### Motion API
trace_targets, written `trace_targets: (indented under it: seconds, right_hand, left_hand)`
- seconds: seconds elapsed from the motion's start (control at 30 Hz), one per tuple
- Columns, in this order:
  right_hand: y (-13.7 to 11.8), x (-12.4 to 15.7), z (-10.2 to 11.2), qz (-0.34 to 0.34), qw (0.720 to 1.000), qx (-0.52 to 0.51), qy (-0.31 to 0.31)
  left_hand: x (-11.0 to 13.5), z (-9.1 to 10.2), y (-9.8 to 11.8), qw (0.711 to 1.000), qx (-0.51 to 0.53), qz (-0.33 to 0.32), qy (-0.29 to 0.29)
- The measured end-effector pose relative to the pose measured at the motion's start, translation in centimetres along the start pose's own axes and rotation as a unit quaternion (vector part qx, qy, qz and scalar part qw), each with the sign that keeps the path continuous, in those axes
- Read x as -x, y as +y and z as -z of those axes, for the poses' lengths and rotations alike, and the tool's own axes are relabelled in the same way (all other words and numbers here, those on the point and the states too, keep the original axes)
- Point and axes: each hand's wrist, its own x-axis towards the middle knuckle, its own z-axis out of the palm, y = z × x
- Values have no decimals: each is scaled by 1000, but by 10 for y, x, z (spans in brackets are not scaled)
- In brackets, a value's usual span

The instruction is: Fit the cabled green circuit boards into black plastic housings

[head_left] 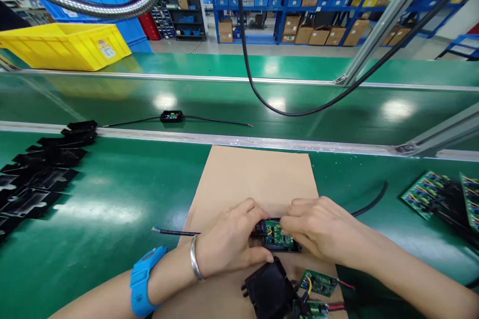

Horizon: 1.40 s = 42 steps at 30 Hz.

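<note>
Nearest, a smooth black cover [270, 289] and loose circuit boards [318, 284] lie on a matt cardboard sheet [258, 174]; just beyond, on the same sheet, rests the black housing [282, 249] with its green board [276, 235]. The left hand [228, 239] clasps one end between thumb and fingertips; the right hand [320, 227] bunches its fingers at the other, any pinch hidden. Thin black plates [48, 179] overlap on the glossy green desk [142, 159]. Farther off stand a yellow plastic bin [75, 52] and blue shelving [262, 8], crossed by a drooping cable [299, 113].
</note>
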Motion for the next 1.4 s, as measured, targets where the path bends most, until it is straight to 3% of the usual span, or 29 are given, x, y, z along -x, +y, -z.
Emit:
trace_targets:
  seconds: [0.17,0.27,0.47,0.63,0.83,1.0,1.17,1.4]
  right_hand:
    - [-3,0,-4,-46,998,-14,36]
    - [-3,1,-8,-69,997,-36,26]
    - [7,-2,-9,-48,994,-103,-3]
    - [-6,-7,-9,-35,999,25,-7]
    - [-30,-13,-15,-70,983,168,-35]
    - [-24,-8,-12,-17,989,146,-16]
    - [-23,-3,-11,-47,990,136,-3]
    - [-21,-15,-9,-19,994,105,12]
  left_hand:
    - [0,0,0,1000,-4,-5,1]
    - [0,0,1,1000,-6,-2,-1]
    - [-1,2,3,1000,-5,-2,-17]
    - [-2,2,4,1000,-13,-2,-21]
    - [-3,3,6,999,-28,16,-30]
    - [-3,4,6,999,-8,18,-26]
    - [-3,4,6,999,-8,25,-34]
    - [-6,3,7,999,-7,23,-33]
